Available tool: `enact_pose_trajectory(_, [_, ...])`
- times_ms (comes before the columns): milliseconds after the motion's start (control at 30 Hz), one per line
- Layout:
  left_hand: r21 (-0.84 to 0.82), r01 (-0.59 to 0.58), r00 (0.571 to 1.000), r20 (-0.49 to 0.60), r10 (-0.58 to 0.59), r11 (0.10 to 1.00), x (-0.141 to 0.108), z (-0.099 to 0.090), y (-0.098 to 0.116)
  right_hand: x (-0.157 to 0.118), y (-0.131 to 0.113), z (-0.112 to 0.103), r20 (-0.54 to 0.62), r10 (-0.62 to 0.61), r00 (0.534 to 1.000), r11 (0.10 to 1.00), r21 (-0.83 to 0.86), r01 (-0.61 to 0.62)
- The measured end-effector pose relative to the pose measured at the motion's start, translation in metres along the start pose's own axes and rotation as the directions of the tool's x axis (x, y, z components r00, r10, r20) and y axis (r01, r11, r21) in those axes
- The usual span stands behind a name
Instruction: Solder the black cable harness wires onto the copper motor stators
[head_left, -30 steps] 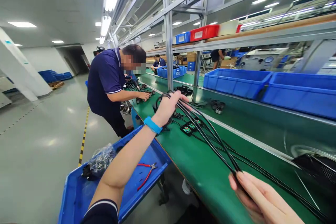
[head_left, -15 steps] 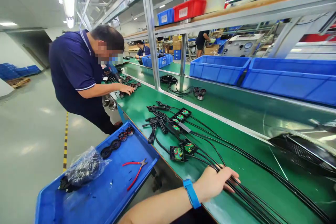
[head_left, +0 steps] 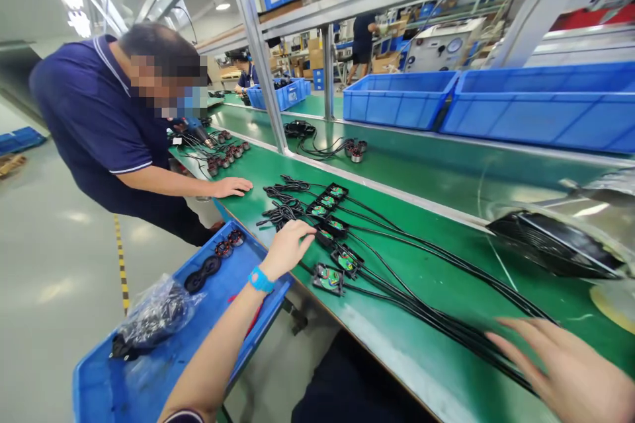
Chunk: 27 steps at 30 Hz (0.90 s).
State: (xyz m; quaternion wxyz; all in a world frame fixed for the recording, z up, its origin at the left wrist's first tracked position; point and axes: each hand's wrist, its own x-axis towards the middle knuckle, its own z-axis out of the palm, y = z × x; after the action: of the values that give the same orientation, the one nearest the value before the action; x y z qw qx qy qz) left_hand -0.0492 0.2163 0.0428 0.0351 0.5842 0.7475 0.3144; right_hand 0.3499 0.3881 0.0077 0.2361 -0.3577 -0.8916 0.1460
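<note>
Black cables (head_left: 436,304) lie in a loose bundle across the green desk (head_left: 278,178), running to a row of small black boxes (head_left: 328,279) with coloured boards inside and, beyond them, to coiled ends. The left hand (head_left: 286,250) hangs just above the boxes, its grip open with fingers lightly curved, pinching nothing. The right hand (head_left: 570,370) spreads wide over the cables nearer the desk's front edge, apparently holding nothing. The cables look light and limp but springy, and their smooth sheaths may slide apart, so gathering the bundled run seems safest. The boxes are best taken by their casings, sparing the boards. A co-worker's hand (head_left: 228,186) rests flat on the desk nearby
</note>
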Motion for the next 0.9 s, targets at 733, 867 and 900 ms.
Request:
enact_pose_trajectory(733, [0.125,-0.273,0.939,0.251,0.236,0.954,0.066,0.012,-0.014,0.074,-0.088,0.118,0.090,-0.209,0.974,0.963,0.193,0.189])
enact_pose_trajectory(867, [0.135,-0.358,0.870,0.408,0.278,0.924,0.097,0.030,-0.018,0.073,-0.086,0.119,0.084,-0.189,0.978,0.964,0.203,0.169])
enact_pose_trajectory(900, [0.140,-0.378,0.853,0.437,0.286,0.915,0.101,0.033,-0.020,0.072,-0.086,0.120,0.085,-0.184,0.979,0.964,0.208,0.163])
